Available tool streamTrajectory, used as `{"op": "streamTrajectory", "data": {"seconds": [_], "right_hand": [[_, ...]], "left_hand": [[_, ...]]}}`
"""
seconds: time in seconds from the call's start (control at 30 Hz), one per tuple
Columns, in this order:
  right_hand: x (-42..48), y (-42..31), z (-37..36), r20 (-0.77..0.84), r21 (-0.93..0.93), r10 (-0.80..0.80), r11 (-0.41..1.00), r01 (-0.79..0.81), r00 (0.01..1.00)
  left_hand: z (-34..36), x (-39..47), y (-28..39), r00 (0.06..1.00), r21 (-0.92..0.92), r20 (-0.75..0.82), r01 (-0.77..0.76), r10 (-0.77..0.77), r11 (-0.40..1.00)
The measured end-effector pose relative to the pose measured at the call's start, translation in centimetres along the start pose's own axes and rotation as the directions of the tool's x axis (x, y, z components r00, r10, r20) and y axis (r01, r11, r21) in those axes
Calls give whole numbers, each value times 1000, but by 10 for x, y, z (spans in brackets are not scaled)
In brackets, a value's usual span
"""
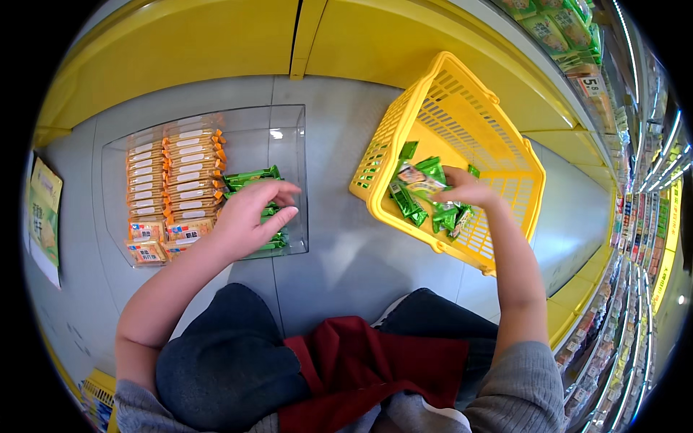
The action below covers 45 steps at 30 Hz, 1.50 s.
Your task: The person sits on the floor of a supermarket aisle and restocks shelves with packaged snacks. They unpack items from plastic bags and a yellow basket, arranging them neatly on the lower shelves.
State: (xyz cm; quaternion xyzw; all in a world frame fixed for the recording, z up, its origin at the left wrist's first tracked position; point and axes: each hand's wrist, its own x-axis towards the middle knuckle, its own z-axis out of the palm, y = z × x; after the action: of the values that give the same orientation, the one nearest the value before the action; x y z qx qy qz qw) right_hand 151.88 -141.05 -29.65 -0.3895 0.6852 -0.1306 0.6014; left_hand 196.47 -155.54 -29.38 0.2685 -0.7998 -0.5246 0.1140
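Observation:
My left hand (260,211) hovers over the right part of a clear plastic bin (287,118), fingers apart and holding nothing. Beneath it, partly hidden, green-wrapped snack packets (252,176) lie in a column. Two columns of orange-ended cracker packets (190,159) fill the bin's left side, with several flat-lying ones at the near end. My right hand (465,187) reaches into a yellow plastic shopping basket (400,116) tilted on the floor. Its thumb and fingers pinch the end of a green snack packet (419,179). More green packets (406,205) lie loose around it.
A yellow shelf base (216,46) runs along the far side of the grey tiled floor (335,162). Stocked shelves (590,335) stand on the right, with green packets (563,32) above. A printed sign (46,211) is at the left; another yellow basket (98,391) shows lower left.

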Motion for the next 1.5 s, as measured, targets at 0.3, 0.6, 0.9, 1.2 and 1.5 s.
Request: {"op": "streamTrajectory", "data": {"seconds": [0.3, 0.6, 0.9, 1.2, 1.5], "right_hand": [[-80, -174, 64, 85, 167, -358, 925, 341, 930], [-18, -204, 227, -13, 578, -368, 756, 307, 930], [18, -208, 248, -222, -697, -961, 275, 662, 165], [25, -204, 259, -144, -641, -954, 293, 710, 264], [19, -181, 246, -369, 322, -456, 755, 571, 810]], "left_hand": [[3, -15, 70, 997, -787, 48, -4, 68, 617], [-34, -25, 49, 943, -994, -105, -111, -317, 0], [-31, -52, 13, 824, -901, 434, 405, -365, -157], [-41, -68, -11, 822, -837, 546, 525, -164, -154], [-44, -66, -32, 858, -868, 496, 488, -133, -87]]}}
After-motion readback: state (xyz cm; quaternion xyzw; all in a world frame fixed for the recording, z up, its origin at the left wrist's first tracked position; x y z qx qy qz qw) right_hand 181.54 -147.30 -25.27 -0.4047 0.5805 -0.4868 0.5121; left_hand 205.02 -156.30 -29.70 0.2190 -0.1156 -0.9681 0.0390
